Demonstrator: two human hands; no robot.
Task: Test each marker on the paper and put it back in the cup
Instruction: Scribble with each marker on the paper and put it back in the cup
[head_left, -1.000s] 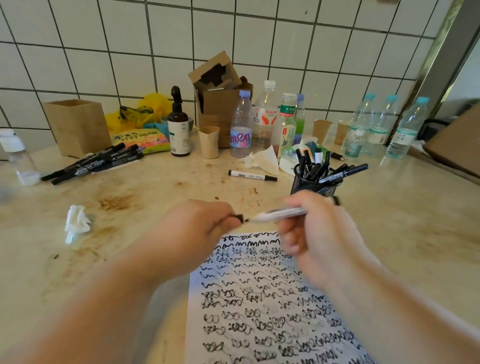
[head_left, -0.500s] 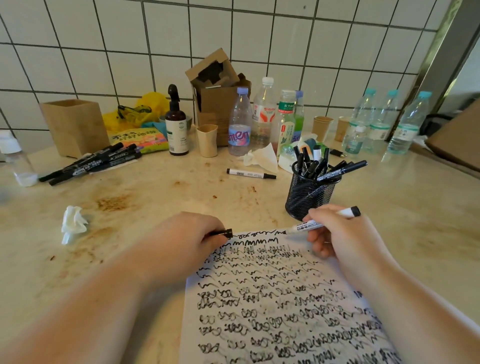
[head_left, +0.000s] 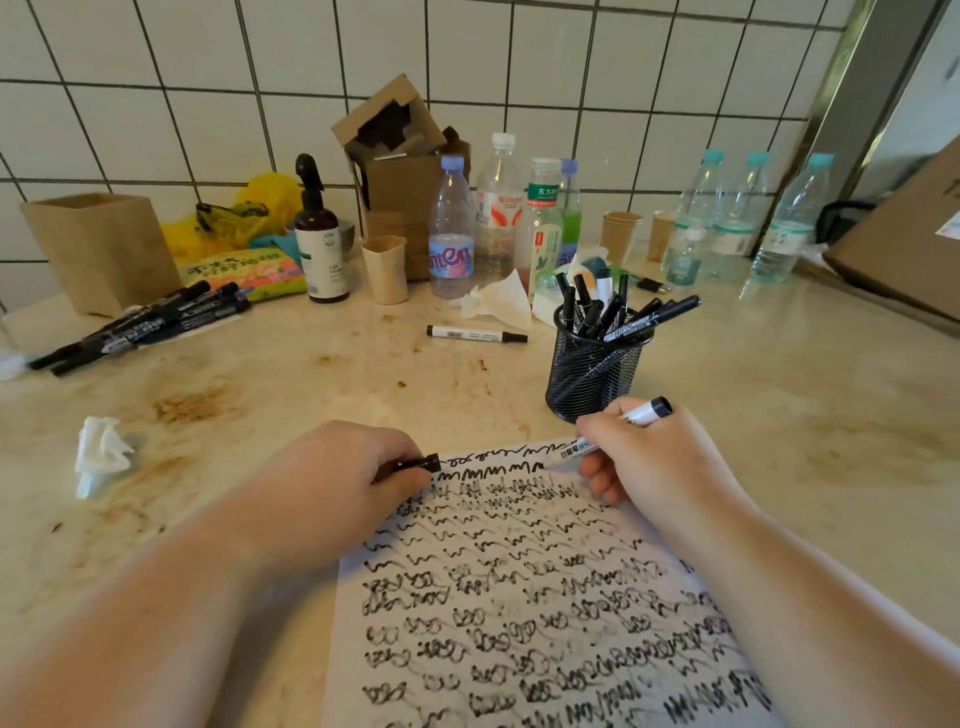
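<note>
At paper (head_left: 519, 597) top edge: right hand (head_left: 654, 457) grips marker (head_left: 605, 434), tip down; left hand (head_left: 337, 478) pinches cap (head_left: 423, 462). Cup (head_left: 592, 364) at 12 o'clock. Keep strokes light, short.

White square-tiled wall (head_left: 597, 62) with dark grout is running behind a beige marble-look table (head_left: 779, 415), which is showing brown stains at left. A metallic vertical frame (head_left: 852, 88) is standing at the right corner. Soft even light is falling across everything.
</note>
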